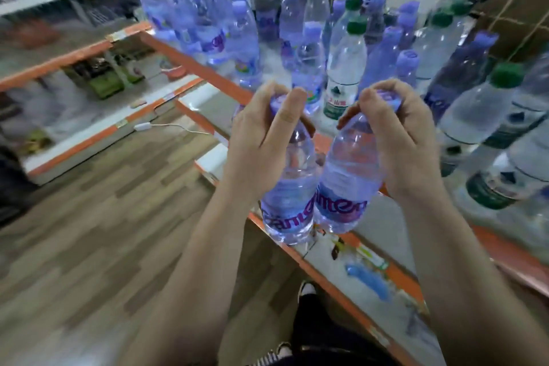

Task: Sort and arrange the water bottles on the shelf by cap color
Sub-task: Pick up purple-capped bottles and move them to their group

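My left hand grips the neck and purple cap of a purple-labelled water bottle. My right hand holds a second purple-capped bottle the same way. Both bottles hang side by side, touching, just in front of the shelf's orange edge. On the shelf behind stand several purple-capped bottles, clustered at the left and middle. Green-capped bottles are mixed among them, and more green-capped ones stand at the right.
A lower shelf with an orange edge runs below my arms, with a blue smear on it. Other shelving with orange trim stands at the left across a wooden floor. A white cable lies on the floor. A mesh backing rises behind the bottles.
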The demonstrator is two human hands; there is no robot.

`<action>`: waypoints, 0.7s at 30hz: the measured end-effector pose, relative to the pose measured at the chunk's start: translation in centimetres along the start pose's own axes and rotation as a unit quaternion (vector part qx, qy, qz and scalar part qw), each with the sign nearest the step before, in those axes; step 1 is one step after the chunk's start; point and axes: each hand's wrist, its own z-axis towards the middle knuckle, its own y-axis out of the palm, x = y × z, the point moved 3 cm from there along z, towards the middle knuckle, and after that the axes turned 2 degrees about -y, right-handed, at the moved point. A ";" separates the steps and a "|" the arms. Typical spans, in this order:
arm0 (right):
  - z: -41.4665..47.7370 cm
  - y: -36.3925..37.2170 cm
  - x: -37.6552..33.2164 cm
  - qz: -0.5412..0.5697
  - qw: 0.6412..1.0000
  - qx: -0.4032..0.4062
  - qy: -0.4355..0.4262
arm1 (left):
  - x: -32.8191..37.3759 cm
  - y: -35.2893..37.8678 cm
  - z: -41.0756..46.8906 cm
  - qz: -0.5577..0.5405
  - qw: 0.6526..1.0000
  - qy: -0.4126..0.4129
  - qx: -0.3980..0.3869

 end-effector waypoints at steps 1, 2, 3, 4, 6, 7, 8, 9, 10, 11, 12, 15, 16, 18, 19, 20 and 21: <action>0.6 1.2 0.9 0.005 1.000 -0.007 0.009 | -1.2 -0.7 0.4 0.010 1.000 -0.009 0.004; 1.3 2.3 1.8 0.000 1.000 -0.012 0.017 | -2.4 -1.3 1.0 0.015 1.000 -0.015 0.005; 2.1 3.5 2.7 -0.013 1.000 -0.013 0.022 | -3.6 -1.9 1.7 0.019 1.000 -0.020 0.005; 2.9 4.6 3.6 -0.027 0.999 -0.015 0.025 | -4.6 -2.5 2.5 0.022 0.999 -0.027 0.003; 4.9 6.7 5.1 -0.036 0.999 -0.029 0.022 | -6.6 -3.7 4.7 0.023 0.999 -0.038 -0.001; 6.0 7.8 5.9 -0.038 0.998 -0.037 0.020 | -7.4 -4.2 6.0 0.019 0.999 -0.042 -0.002; 7.2 8.7 6.5 -0.044 0.998 -0.042 0.018 | -8.0 -4.8 7.4 0.017 0.999 -0.043 -0.003; 8.4 9.6 7.0 -0.052 0.998 -0.042 0.016 | -8.6 -5.3 8.7 0.019 0.999 -0.042 -0.003; 9.7 10.4 7.4 -0.057 0.997 -0.042 0.013 | -9.2 -5.8 10.1 0.022 0.999 -0.043 -0.002; 11.0 11.2 7.8 -0.061 0.997 -0.043 0.005 | -9.7 -6.3 11.4 0.031 0.999 -0.040 0.002; 12.2 11.9 8.1 -0.065 0.997 -0.046 -0.005 | -10.3 -6.7 12.7 0.043 0.998 -0.035 0.005; 15.4 13.7 9.0 -0.076 0.996 -0.045 -0.026 | -12.1 -7.7 16.2 0.058 0.998 -0.026 0.005; 16.2 14.2 9.3 -0.078 0.996 -0.040 -0.027 | -12.7 -8.0 17.3 0.060 0.998 -0.025 0.003; 17.7 15.1 9.9 -0.085 0.996 -0.026 -0.029 | -14.0 -8.6 19.4 0.060 0.998 -0.023 -0.006; 18.4 15.5 10.1 -0.088 0.995 -0.016 -0.031 | -14.8 -8.8 20.4 0.054 0.998 -0.023 -0.015; 19.1 15.7 10.3 -0.096 0.995 -0.002 -0.032 | -15.5 -8.9 21.4 0.042 0.998 -0.025 -0.028; 19.8 15.9 10.6 -0.105 0.994 0.016 -0.033 | -16.3 -9.0 22.3 0.028 0.998 -0.026 -0.041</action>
